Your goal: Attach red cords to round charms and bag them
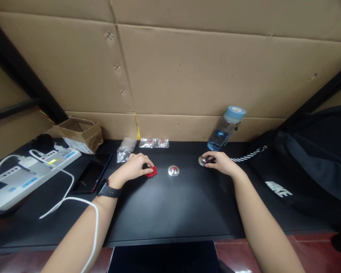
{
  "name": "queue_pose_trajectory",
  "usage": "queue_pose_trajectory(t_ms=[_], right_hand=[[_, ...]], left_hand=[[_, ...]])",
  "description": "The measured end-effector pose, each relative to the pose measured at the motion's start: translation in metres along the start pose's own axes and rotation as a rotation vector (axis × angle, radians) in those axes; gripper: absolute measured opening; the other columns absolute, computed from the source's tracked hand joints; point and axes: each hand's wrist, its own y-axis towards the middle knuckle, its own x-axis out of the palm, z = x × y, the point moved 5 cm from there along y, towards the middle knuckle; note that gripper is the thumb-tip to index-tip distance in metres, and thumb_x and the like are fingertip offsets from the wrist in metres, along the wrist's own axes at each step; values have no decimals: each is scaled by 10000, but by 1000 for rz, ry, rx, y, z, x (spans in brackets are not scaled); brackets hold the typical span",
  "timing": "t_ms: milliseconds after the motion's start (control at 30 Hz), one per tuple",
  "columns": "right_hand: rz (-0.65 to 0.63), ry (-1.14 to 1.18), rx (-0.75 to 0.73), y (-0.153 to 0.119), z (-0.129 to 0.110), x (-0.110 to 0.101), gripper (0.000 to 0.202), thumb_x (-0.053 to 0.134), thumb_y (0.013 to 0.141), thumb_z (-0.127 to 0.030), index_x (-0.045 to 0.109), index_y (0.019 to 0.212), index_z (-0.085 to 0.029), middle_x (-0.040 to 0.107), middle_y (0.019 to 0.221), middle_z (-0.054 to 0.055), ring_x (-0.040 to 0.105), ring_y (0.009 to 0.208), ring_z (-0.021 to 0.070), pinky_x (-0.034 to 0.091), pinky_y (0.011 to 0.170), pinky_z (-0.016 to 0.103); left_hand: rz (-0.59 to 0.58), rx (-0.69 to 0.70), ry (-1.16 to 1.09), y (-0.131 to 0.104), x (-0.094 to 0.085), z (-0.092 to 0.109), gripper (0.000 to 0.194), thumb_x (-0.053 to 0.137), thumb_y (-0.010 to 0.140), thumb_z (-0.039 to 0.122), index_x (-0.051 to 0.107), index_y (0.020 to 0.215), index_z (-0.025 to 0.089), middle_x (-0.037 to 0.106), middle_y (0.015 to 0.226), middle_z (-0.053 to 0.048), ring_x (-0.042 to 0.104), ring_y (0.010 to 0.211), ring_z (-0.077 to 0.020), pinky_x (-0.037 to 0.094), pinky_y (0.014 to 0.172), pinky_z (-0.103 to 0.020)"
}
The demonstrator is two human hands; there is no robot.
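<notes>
left hand (134,168) pinches a stringy red bundle (151,173), right hand (221,162) grips a clear, round plastic-looking disc (201,162), light fingertip pressure probably best.

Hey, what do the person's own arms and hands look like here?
Both forearms show bare, with no sleeves in view, and the left hand and right hand are ungloved. A dark watch with a black, holed band circles the left wrist; the right wrist has none.
</notes>
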Motion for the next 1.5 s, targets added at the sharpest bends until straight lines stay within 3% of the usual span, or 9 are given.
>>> queue_pose_trajectory(t_ms=[300,467,667,800,1100,1500], right_hand=[[81,41,-29,-3,-1,-9,365,765,760,-291,729,1120,-240,765,1097,53,719,978,257,563,896,394],[154,197,-69,-5,-31,-8,401,773,776,-330,710,1160,-236,743,1145,85,708,1008,264,585,870,410],[115,743,-235,-7,-102,37,572,821,784,-326,611,1309,-241,668,1299,115,676,1118,248,584,923,408],[58,962,-241,-7,-127,64,549,840,780,-284,632,1286,-243,688,1243,100,674,1116,238,563,961,407],[-48,1144,-156,-9,-130,82,546,875,740,-236,682,1250,-258,702,1236,80,694,1045,207,554,987,394],[-51,1178,-169,-10,-133,82,533,873,736,-213,697,1237,-261,695,1248,82,691,1054,215,557,982,399]], left_hand=[[21,-3,9,0,-7,6,245,620,923,457,775,878,272,757,948,-37,652,970,-248,398,908,-375],[135,-5,-135,1,-16,26,179,629,934,395,737,935,253,768,997,-15,694,917,-211,460,897,-356],[395,17,-360,2,-13,67,195,633,951,365,754,1045,244,774,1048,-37,711,969,-212,521,899,-357],[469,40,-370,2,-2,83,148,672,939,360,786,986,278,780,1034,-29,701,1013,-217,496,875,-365],[544,107,-117,-3,4,95,89,703,941,295,773,996,294,788,1023,7,694,1000,-189,319,816,-383],[524,202,-22,-6,1,102,121,646,984,283,767,980,290,801,985,21,684,1013,-184,267,835,-413]])
